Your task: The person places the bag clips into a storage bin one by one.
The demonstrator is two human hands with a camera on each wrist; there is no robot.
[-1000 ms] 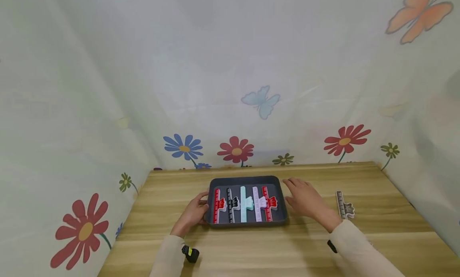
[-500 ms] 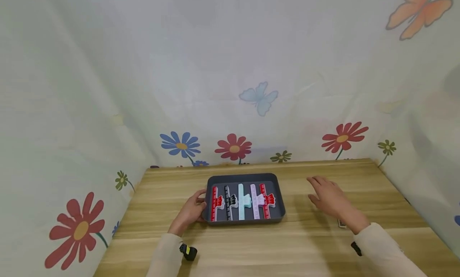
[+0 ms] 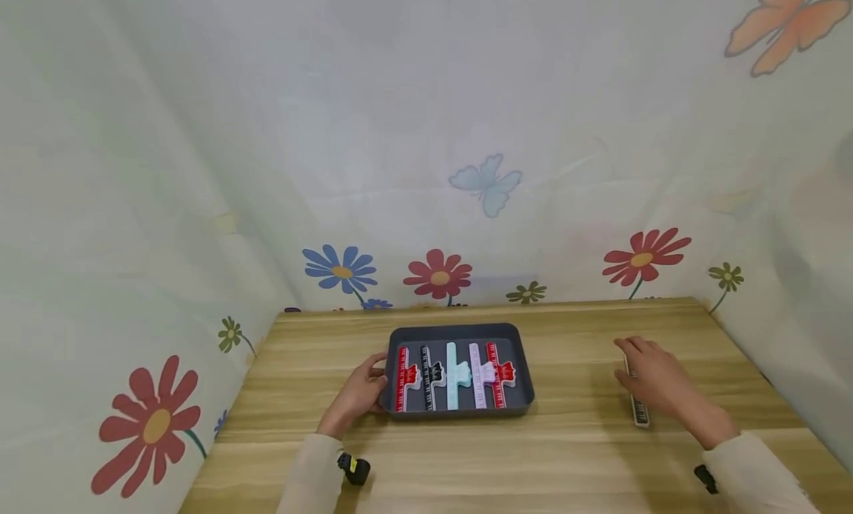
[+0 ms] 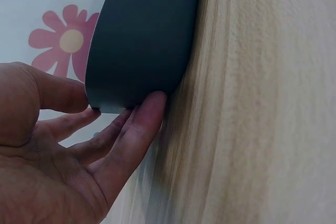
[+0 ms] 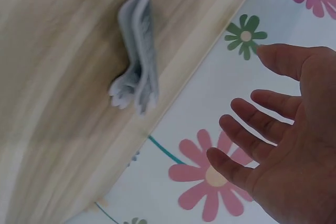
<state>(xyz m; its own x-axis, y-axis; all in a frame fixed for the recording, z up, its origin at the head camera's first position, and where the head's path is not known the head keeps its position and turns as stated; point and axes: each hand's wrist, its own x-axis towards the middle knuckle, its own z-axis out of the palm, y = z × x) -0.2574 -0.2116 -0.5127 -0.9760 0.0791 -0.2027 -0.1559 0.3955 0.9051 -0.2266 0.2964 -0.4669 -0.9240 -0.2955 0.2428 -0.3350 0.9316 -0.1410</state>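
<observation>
My left hand holds the left end of a dark grey tray. The left wrist view shows its thumb at the tray's rim and a fingertip low on the outer wall. Several long plastic clips with piano-key bars lie side by side in the tray: red, black, mint, lilac and another red. My right hand hovers over a grey clip on the table, partly hiding it. The right wrist view shows its fingers spread, apart from the grey clip.
The wooden table meets a pale curtain printed with flowers and butterflies at the back and sides. Each wrist bears a small black camera, the left one near the tray's front corner. The grey clip lies well right of the tray.
My right hand has moved right, away from the tray's right end, to above the grey clip. The left hand stays at the tray, which has hardly moved.
</observation>
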